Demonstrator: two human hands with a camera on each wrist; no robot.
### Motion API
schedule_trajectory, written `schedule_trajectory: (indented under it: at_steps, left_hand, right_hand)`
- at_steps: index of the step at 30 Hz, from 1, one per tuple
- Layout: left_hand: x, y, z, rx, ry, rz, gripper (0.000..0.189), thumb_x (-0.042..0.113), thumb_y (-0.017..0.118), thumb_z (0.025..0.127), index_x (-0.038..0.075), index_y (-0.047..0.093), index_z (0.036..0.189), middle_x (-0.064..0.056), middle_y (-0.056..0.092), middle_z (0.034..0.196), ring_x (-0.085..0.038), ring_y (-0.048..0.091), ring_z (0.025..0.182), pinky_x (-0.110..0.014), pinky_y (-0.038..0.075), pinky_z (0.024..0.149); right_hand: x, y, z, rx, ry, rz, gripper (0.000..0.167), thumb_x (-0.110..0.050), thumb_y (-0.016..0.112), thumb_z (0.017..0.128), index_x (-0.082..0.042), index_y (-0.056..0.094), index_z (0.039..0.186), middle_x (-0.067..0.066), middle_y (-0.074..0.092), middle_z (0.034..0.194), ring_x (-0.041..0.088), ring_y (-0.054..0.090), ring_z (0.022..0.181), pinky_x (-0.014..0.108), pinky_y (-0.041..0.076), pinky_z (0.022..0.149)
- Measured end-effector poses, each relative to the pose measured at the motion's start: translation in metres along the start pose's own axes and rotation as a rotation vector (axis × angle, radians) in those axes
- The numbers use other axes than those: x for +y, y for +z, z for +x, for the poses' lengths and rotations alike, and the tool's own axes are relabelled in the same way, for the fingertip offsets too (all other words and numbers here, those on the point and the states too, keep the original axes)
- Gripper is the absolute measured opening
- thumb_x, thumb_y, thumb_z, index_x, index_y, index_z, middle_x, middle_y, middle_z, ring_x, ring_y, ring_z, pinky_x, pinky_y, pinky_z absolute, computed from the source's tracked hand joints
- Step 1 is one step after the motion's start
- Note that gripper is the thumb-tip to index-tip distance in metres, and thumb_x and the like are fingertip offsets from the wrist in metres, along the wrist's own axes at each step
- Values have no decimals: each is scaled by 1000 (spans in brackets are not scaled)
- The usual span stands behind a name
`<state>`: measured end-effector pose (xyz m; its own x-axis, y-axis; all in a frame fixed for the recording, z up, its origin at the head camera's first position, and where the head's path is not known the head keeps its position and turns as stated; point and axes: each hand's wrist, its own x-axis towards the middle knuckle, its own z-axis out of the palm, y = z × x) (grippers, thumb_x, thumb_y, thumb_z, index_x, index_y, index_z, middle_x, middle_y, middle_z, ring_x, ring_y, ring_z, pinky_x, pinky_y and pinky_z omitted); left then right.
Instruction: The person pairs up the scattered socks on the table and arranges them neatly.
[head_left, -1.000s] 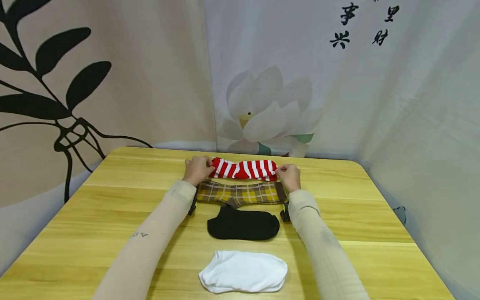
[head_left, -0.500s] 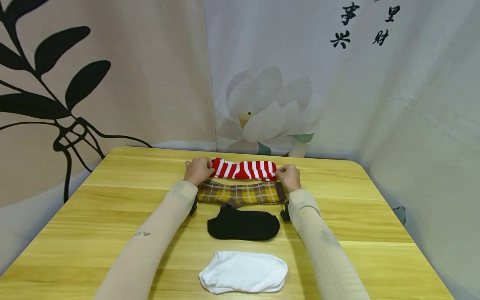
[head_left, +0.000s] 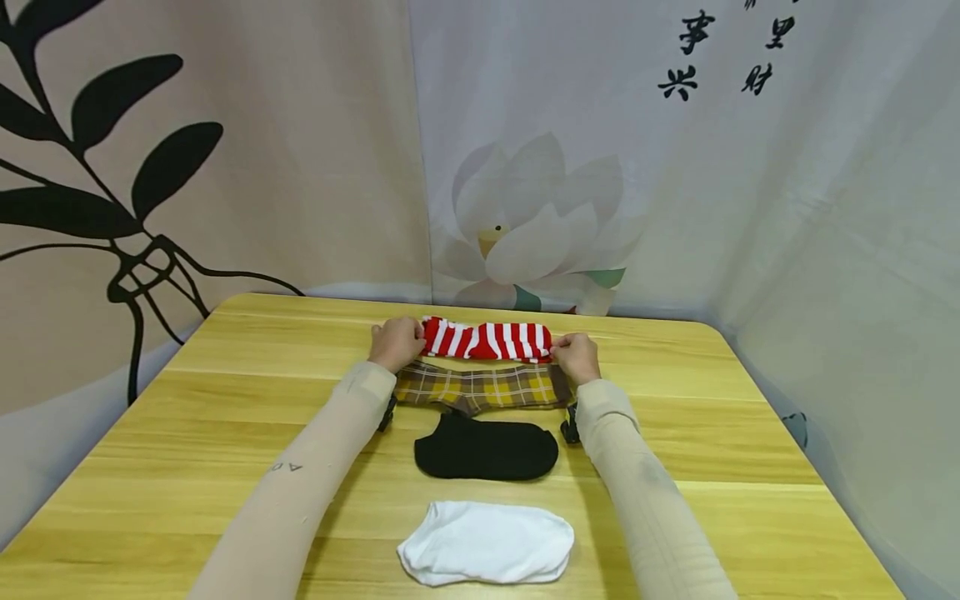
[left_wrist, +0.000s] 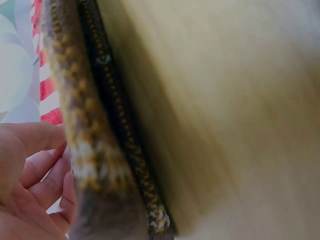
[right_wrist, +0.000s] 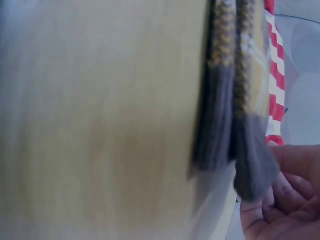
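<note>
A red-and-white striped sock (head_left: pixel 487 341) lies stretched sideways near the table's back edge. My left hand (head_left: pixel 396 343) pinches its left end, and my right hand (head_left: pixel 576 357) pinches its right end. Just in front lie brown and yellow plaid socks (head_left: pixel 483 388), which show as two stacked layers in the right wrist view. In the left wrist view the plaid knit (left_wrist: pixel 95 150) covers the fingertips of my left hand (left_wrist: pixel 35 175). The toe or cuff end of the plaid socks (right_wrist: pixel 255 165) partly covers my right hand (right_wrist: pixel 295 200).
Nearer to me, black socks (head_left: pixel 487 450) lie flat, and white socks (head_left: pixel 486 543) lie closest, all in one column on the wooden table (head_left: pixel 720 433). A printed curtain (head_left: pixel 300 150) hangs right behind the table's back edge.
</note>
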<state>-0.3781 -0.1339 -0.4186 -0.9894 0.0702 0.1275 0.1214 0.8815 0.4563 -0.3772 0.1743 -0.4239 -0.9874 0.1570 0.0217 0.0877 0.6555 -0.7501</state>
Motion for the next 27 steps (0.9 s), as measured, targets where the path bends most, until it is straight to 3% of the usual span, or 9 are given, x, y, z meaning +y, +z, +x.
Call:
schedule_trajectory:
  at_steps: [9, 12, 15, 17, 19, 21, 24, 27]
  left_hand:
    - [-5, -12, -18, -67, 12, 66, 43, 14, 46, 98, 15, 43, 55, 1, 37, 49, -18, 35, 55, -47, 28, 80]
    - [-3, -20, -25, -83, 18, 100, 42, 17, 43, 100, 14, 44, 57, 0, 40, 50, -18, 37, 55, -49, 31, 82]
    - [1, -30, -31, -86, 44, 152, 41, 18, 39, 101, 11, 47, 61, -3, 42, 54, -19, 38, 56, -47, 32, 80]
    - [4, -35, -35, -81, 72, 204, 39, 19, 38, 102, 9, 53, 68, -7, 49, 58, -23, 45, 59, -48, 36, 79]
    - [7, -40, -41, -65, 100, 263, 35, 21, 37, 103, 7, 65, 87, -12, 63, 74, -29, 57, 70, -51, 42, 83]
    - [11, -43, -48, -62, 119, 308, 36, 25, 37, 103, 6, 65, 115, -17, 70, 101, -38, 63, 91, -56, 43, 89]
    - [17, -50, -61, -64, 126, 353, 47, 33, 36, 104, 8, 45, 143, -18, 57, 135, -44, 53, 118, -61, 38, 98]
    - [20, -54, -78, -52, 135, 361, 54, 39, 35, 103, 11, 34, 149, -19, 47, 144, -45, 44, 128, -62, 31, 104]
  right_hand:
    - [4, -14, -15, -122, -30, -31, 28, -1, 46, 95, 6, 63, 116, 24, 67, 108, 32, 67, 91, 33, 54, 72]
    - [0, -23, -19, -177, -66, -114, 32, -3, 45, 96, 5, 58, 124, 24, 65, 113, 27, 63, 79, 31, 50, 66]
    - [-7, -32, -22, -225, -112, -220, 36, -6, 41, 98, 3, 53, 131, 24, 64, 110, 18, 48, 61, 29, 41, 60]
    - [-12, -37, -27, -249, -145, -282, 39, -11, 37, 100, 2, 50, 134, 24, 63, 109, 18, 43, 60, 31, 40, 62]
    - [-18, -43, -34, -263, -170, -339, 42, -21, 36, 103, 1, 47, 138, 24, 63, 113, 23, 54, 68, 36, 47, 69]
    - [-22, -48, -43, -268, -184, -392, 50, -33, 37, 104, -2, 43, 141, 23, 60, 124, 31, 62, 90, 44, 50, 83]
    - [-26, -55, -57, -252, -216, -463, 63, -49, 39, 100, -6, 40, 145, 21, 53, 137, 37, 56, 118, 53, 47, 93]
    - [-28, -59, -71, -232, -259, -511, 69, -56, 41, 97, -8, 38, 147, 19, 51, 140, 39, 54, 121, 55, 47, 91]
